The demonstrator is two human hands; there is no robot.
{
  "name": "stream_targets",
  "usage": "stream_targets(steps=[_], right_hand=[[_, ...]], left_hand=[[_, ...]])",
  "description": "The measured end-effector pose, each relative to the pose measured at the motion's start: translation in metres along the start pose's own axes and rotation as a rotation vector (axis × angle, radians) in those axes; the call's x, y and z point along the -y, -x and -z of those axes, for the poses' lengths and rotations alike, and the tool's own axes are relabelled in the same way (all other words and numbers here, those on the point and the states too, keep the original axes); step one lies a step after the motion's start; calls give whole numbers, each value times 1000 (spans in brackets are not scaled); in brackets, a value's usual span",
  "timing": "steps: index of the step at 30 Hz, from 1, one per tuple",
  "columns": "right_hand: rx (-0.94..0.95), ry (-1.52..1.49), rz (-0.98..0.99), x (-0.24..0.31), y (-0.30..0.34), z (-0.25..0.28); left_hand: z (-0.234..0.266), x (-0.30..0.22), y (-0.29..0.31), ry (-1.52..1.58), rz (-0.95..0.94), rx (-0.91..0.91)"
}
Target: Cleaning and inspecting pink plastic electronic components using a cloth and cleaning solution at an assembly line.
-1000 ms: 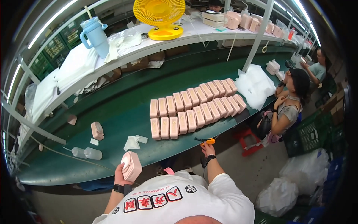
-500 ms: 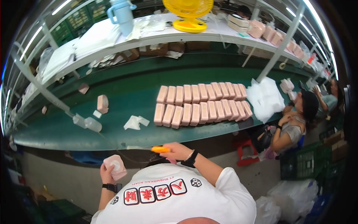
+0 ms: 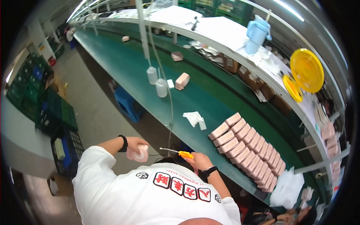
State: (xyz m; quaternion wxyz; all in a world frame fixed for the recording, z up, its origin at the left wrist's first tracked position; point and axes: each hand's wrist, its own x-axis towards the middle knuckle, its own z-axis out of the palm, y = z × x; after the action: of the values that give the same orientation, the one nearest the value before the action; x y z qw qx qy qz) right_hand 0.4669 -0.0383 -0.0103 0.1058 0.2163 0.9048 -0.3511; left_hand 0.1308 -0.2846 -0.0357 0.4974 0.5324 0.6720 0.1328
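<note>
My left hand is closed around a pale pink, rounded casing with a round whitish part, held off the green bench's front edge. In my right hand is an orange-handled tool, its thin metal shaft pointing left toward the casing. The shaft's tip stands apart from the casing. Part of the tool's handle is hidden by my fingers. On the green bench, several pink boxes are lined up in two rows to the right. A white cloth or tissue lies left of them.
Two translucent bottles stand near a single pink casing. A thin hose hangs across the bench edge. Beyond are a shelf with a blue jug and yellow fan. A blue stool and dark crates stand left; a person sits lower right.
The view has swung left, so the bench runs diagonally and the boxes appear farther right. Both hands still hold the casing and the orange-handled tool, now closer together.
</note>
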Motion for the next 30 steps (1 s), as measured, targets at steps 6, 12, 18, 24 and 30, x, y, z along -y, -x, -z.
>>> stream_targets(steps=[6, 12, 18, 24, 30], right_hand=[[-79, 35, 37, 5, -1, -13], [-101, 51, 91, 15, 15, -33], [-206, -192, 198, -7, 22, -38], [-721, -326, 177, -100, 52, -61], [-976, -293, -471, -214, 2, -93]], left_hand=[[-77, 64, 13, 1382, 174, -472], [-128, 137, -39, 2365, 78, -880], [-94, 63, -62, 2196, 191, -665], [-37, -30, -101, 2189, 9, -353], [19, -55, -126, 2036, -352, -68]])
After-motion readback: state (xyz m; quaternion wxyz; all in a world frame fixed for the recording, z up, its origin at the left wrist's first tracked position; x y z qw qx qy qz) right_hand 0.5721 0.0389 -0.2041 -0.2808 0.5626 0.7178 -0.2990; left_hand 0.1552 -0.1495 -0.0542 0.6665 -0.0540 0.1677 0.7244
